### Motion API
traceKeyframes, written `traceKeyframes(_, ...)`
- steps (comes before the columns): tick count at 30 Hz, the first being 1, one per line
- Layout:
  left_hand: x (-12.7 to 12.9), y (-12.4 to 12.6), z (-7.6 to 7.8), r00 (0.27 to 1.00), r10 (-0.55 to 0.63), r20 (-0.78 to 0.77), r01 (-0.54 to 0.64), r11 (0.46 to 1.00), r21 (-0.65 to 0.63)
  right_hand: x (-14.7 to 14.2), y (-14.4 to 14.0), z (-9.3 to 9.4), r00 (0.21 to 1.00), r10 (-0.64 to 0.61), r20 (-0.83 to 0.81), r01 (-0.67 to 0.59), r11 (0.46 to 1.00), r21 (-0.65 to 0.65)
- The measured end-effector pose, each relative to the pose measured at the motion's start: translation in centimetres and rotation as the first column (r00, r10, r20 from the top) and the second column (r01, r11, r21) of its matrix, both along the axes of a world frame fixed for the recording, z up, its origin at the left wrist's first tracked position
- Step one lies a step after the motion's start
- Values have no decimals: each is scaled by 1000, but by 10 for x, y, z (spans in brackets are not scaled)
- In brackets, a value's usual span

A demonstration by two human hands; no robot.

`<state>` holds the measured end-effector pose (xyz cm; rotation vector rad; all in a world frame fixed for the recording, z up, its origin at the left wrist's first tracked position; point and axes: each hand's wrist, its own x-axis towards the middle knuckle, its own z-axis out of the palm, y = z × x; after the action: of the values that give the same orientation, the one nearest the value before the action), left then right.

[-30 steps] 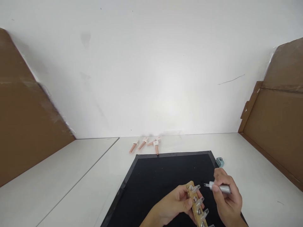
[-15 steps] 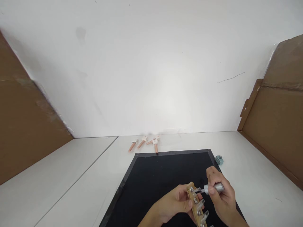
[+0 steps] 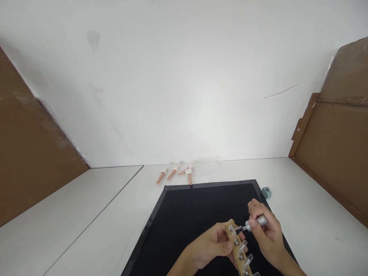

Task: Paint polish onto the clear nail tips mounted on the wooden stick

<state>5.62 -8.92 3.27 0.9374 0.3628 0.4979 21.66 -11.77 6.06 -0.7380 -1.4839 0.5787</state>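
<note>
My left hand (image 3: 211, 247) is closed around a wooden strip (image 3: 235, 251) with round metal screw heads along it. Clear plastic nail tips (image 3: 243, 246) stick out from its right side. Between thumb and fingers, my right hand (image 3: 267, 234) grips a nail polish brush (image 3: 261, 220) with a silver cap and a white collar. Its thin stem points left, and its tip is at the uppermost clear nail tip (image 3: 238, 229); whether they touch I cannot tell. The strip's lower end runs out of view.
Under my hands lies a black mat (image 3: 198, 207) with a grey border. Several pink finger-like pegs with white heads (image 3: 189, 177) lie behind it. A small teal bottle-like block (image 3: 266, 193) is by its right corner. Cardboard walls (image 3: 336, 145) flank the white table (image 3: 115, 214).
My right hand and the brush have moved slightly left and up. The strip in my left hand has shifted a little upward in view.
</note>
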Motion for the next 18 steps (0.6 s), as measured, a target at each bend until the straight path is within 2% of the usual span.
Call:
traceKeyframes(4, -3, -1, -1, 1000, 4, 1, -4, 1000, 18, 2, 1, -4, 1000, -11, -26, 10, 999, -46)
traceKeyframes(12, -8, -2, 0, 1000, 10, -24, -10, 1000, 11, 2, 5, -4, 978, 8, -209, -29, 995, -99)
traceKeyframes(18, -5, -2, 1, 998, 20, -59, -20, 1000, 6, -1, 7, -7, 967, 101, -236, -138, 979, -147)
